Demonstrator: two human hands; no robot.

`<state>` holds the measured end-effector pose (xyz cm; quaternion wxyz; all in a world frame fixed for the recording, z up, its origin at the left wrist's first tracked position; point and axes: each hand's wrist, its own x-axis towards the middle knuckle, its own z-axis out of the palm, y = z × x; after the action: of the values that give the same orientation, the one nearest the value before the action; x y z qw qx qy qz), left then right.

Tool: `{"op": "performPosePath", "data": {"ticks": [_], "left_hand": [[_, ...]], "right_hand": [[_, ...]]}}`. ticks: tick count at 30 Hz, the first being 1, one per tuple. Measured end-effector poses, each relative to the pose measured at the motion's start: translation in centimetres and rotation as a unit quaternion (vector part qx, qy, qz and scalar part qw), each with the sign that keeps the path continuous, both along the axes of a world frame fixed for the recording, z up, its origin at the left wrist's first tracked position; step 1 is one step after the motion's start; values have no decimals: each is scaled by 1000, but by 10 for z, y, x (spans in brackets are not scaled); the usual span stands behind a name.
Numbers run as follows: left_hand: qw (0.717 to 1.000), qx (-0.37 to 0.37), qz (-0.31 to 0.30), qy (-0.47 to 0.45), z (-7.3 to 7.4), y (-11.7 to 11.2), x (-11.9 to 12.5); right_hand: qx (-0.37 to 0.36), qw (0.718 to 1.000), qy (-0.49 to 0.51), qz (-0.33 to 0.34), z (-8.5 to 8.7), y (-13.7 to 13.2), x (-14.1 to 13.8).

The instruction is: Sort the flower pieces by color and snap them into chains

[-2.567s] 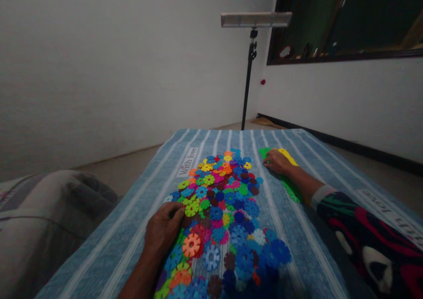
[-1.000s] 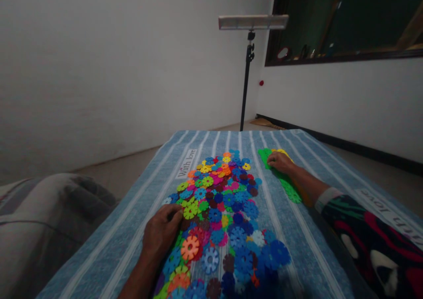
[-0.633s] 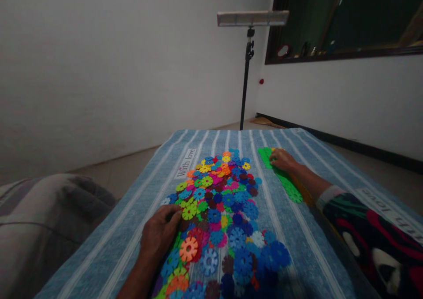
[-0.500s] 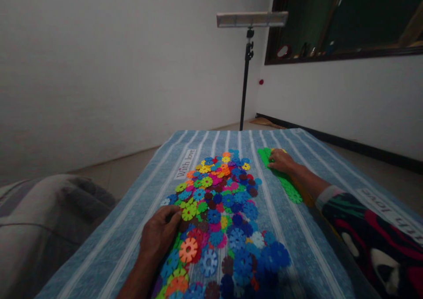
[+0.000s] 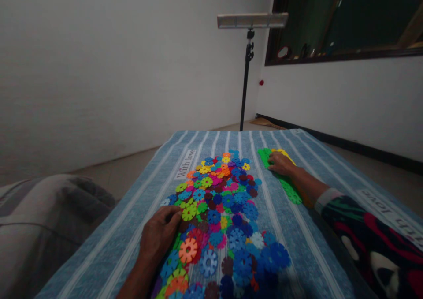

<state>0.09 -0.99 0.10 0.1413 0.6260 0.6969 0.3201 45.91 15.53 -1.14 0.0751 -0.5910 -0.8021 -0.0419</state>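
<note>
My right hand [image 5: 280,163] is bent down over a row of green notched plastic discs [image 5: 291,191], near its far end. Its fingers are curled together at a green disc there; the fingertips are partly hidden. A row of yellow discs [image 5: 284,153] runs along the right of the green one, partly under my wrist and forearm. My left hand [image 5: 161,228] rests at the left edge of a large mixed pile of notched discs [image 5: 214,217]. Its thumb stands apart from the index finger, close to lime-green discs [image 5: 189,211], with nothing visible held.
A blue cloth with white stripes [image 5: 132,228] covers the table. Behind the table stands a lamp panel on a black pole [image 5: 245,83]. Grey fabric [image 5: 49,228] bulges at the lower left. A dark window [image 5: 346,21] is at the upper right.
My right hand has shifted slightly left and toward me, exposing more of the yellow row's far end. My left hand and the pile stay as they were.
</note>
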Motion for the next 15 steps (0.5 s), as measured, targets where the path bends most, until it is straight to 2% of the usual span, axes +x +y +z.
{"op": "performPosePath", "data": {"ticks": [15], "left_hand": [[1000,3,8,2,-3,1,-1]], "right_hand": [[-6,1000,-20,-20,0,-6,-3]]}}
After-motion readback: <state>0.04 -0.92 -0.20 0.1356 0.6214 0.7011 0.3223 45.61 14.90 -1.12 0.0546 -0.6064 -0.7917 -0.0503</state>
